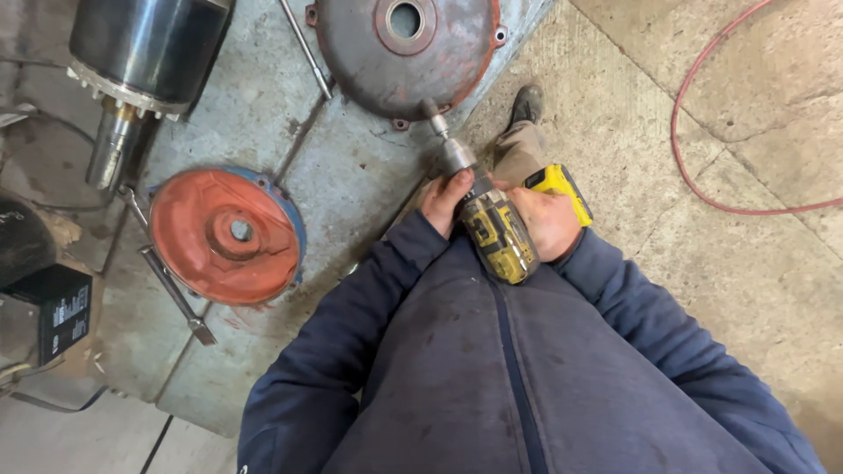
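Right hand [549, 221] grip on yellow drill [499, 235], left hand [446, 200] at chuck [457, 156]

Concrete floor [746, 263], grey-tan, worn, crossed by cracks and a straight joint running diagonally; stained and dusty. A raised grey slab [255, 114], scuffed and rust-marked, meets the floor along a diagonal edge and takes up the side away from the joint. A red hose [694, 175] lies on the floor in a loose curve, well apart from the slab, passing out of view at two edges. A paler, smoother strip of ground [88, 439] borders the slab at its lower corner. Light even and diffuse, without hard shadows.
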